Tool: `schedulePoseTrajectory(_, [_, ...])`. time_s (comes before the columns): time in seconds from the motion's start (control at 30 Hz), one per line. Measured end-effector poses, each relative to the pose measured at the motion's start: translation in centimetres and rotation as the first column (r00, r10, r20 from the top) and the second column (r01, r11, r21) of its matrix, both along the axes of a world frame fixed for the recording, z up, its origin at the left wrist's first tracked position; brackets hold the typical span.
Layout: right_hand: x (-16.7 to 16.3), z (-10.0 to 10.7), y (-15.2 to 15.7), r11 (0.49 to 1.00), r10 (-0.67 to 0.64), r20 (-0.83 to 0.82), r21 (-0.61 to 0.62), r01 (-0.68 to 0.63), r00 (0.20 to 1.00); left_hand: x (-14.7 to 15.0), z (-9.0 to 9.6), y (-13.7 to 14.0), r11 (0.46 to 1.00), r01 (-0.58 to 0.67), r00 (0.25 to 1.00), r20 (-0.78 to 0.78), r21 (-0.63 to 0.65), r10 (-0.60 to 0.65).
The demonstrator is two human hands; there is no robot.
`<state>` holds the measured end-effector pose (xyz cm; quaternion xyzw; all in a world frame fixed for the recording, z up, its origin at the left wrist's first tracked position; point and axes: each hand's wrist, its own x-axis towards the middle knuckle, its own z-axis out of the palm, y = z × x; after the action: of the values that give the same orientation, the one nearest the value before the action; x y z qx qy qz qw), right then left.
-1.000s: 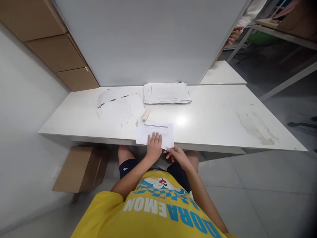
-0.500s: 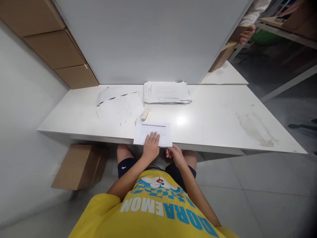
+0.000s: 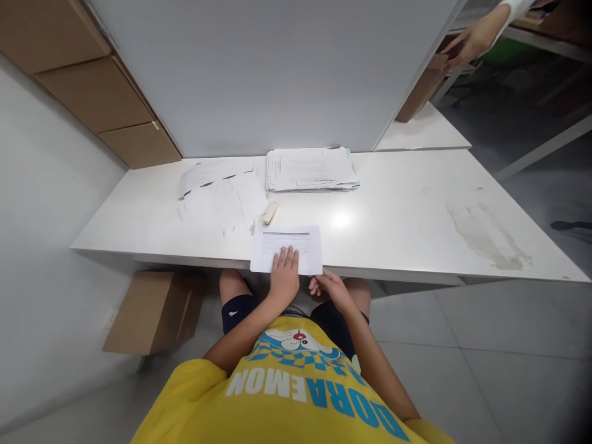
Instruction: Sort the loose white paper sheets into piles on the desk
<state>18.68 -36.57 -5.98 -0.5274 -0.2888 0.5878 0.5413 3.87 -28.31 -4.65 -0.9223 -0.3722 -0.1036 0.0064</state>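
A printed sheet of paper (image 3: 308,250) lies at the front edge of the white desk, its near side reaching slightly past the edge. My left hand (image 3: 284,274) rests flat on it, fingers stretched forward. At the sheet's near right corner, my right hand (image 3: 330,288) has its fingers curled and pinches the corner between thumb and finger. Just beyond the sheet lies a small cream-coloured block (image 3: 271,213). Farther back sits a stack of papers (image 3: 312,169) with uneven edges. Loose printed sheets (image 3: 222,200) spread to the left of the block.
The white desk (image 3: 393,216) has a grey stain at its right. A grey panel (image 3: 277,74) rises behind it. Cardboard boxes (image 3: 92,92) are stacked at the left, and another box (image 3: 139,311) stands below. Beyond the panel, a co-worker's hand (image 3: 478,40) touches a carton (image 3: 423,89).
My hands and the sheet stay almost in place, while the view shifts slightly. At the upper right, the co-worker's hand has changed position over the carton.
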Motion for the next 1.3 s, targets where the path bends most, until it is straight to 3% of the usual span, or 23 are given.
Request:
schedulePoseTrajectory(0.2, [-0.2, -0.4, 0.0, 1.0, -0.028, -0.026, -0.006, 0.028, 0.999, 0.1, -0.2, -0.2, 1.0, -0.009, 1.0, 0.019, -0.016, 0.009])
schedulePoseTrajectory(0.5, [0.3, -0.2, 0.5, 1.0, -0.013, -0.077, -0.019, 0.011, 0.997, -0.6, -1.1, 0.4, 0.998, 0.023, 1.0, 0.014, 0.066, -0.024])
schedulePoseTrajectory(0.6, [0.4, -0.2, 0.7, 0.999, -0.045, -0.129, -0.007, 0.044, 0.991, -0.4, -1.2, 0.3, 0.997, 0.026, 0.999, 0.021, 0.078, -0.028])
schedulePoseTrajectory(0.7, [0.2, -0.2, 0.8, 0.995, -0.102, -0.064, -0.01, 0.101, 0.993, -0.3, -0.8, 0.2, 0.996, 0.026, 0.999, 0.033, 0.08, -0.029])
schedulePoseTrajectory(0.77, [-0.1, 0.0, 0.8, 0.992, -0.125, 0.039, -0.006, 0.126, 0.991, -0.9, -0.5, 0.4, 0.992, 0.095, 0.994, 0.04, 0.078, -0.098])
schedulePoseTrajectory(0.83, [-0.2, 0.3, 0.6, 0.991, -0.135, 0.125, 0.01, 0.135, 0.983, -2.6, -0.6, 0.6, 0.958, 0.278, 0.959, 0.037, 0.07, -0.281])
schedulePoseTrajectory(0.9, [-0.2, 0.7, 0.3, 0.988, -0.152, 0.181, 0.023, 0.15, 0.972, -5.6, -1.4, 0.7, 0.902, 0.427, 0.902, 0.048, 0.061, -0.43])
schedulePoseTrajectory(0.93, [0.0, 0.9, 0.1, 0.987, -0.16, 0.2, 0.024, 0.158, 0.967, -7.5, -2.1, 0.7, 0.906, 0.42, 0.904, 0.066, 0.056, -0.423])
schedulePoseTrajectory(1.03, [0.7, 1.0, -0.5, 0.981, -0.192, 0.215, 0.006, 0.195, 0.958, -13.7, -5.5, 0.1, 0.99, 0.135, 0.986, 0.106, -0.035, -0.13])
schedulePoseTrajectory(1.1, [1.2, 0.9, -0.7, 0.978, -0.203, 0.202, -0.005, 0.209, 0.958, -17.1, -7.9, -0.2, 0.979, -0.086, 0.996, 0.019, -0.184, 0.091])
schedulePoseTrajectory(1.2, [1.4, 0.4, -0.5, 0.98, -0.194, 0.194, -0.011, 0.2, 0.962, -19.6, -10.6, 0.1, 0.837, -0.428, 0.904, -0.175, -0.341, 0.391])
schedulePoseTrajectory(1.3, [0.9, 0.2, 0.0, 0.979, -0.194, 0.213, -0.014, 0.202, 0.957, -19.4, -11.8, 1.3, 0.725, -0.588, 0.809, -0.253, -0.357, 0.531])
